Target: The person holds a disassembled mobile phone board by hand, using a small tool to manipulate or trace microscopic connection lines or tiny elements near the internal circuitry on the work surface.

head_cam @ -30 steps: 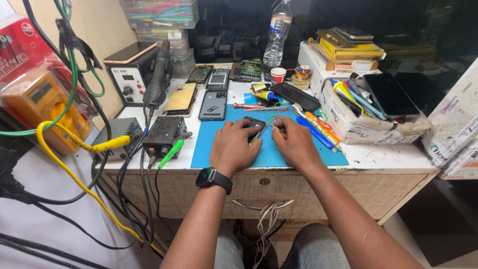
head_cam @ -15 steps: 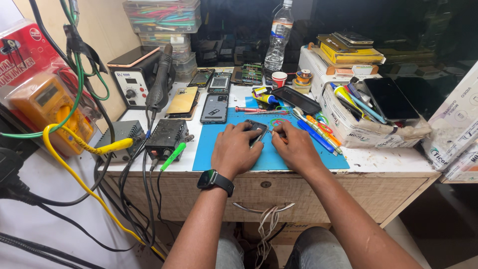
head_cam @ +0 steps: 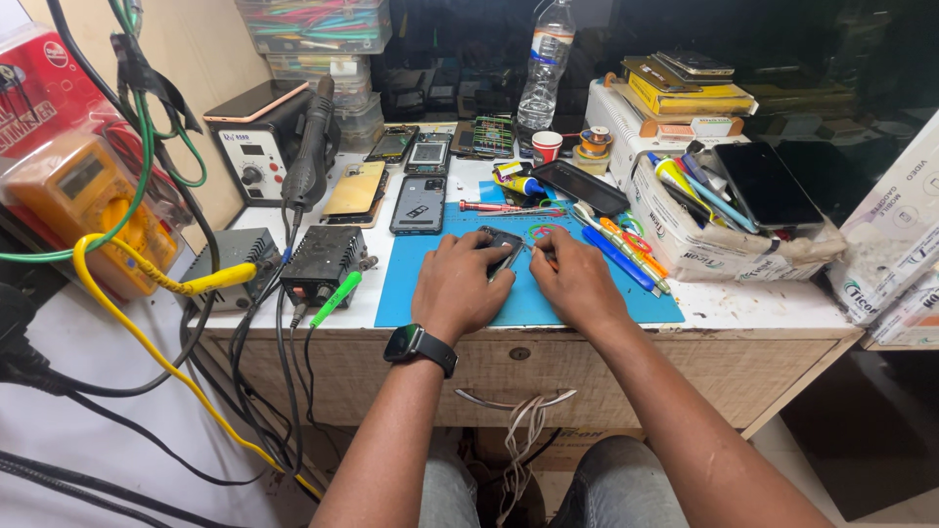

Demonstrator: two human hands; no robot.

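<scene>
Little changed over the last second: left hand [head_cam: 458,284] keeps its grip pinching the opened phone [head_cam: 501,246] on the blue mat [head_cam: 587,298], right hand [head_cam: 577,279] at 3 o'clock still pinching a thin tool, so work continues in place

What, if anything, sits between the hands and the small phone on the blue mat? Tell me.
Nothing visible does. The left hand already rests on the small dark phone on the blue mat, and the right hand is right beside it, its fingertips at the phone's edge. The tools lie off to the right.
</scene>
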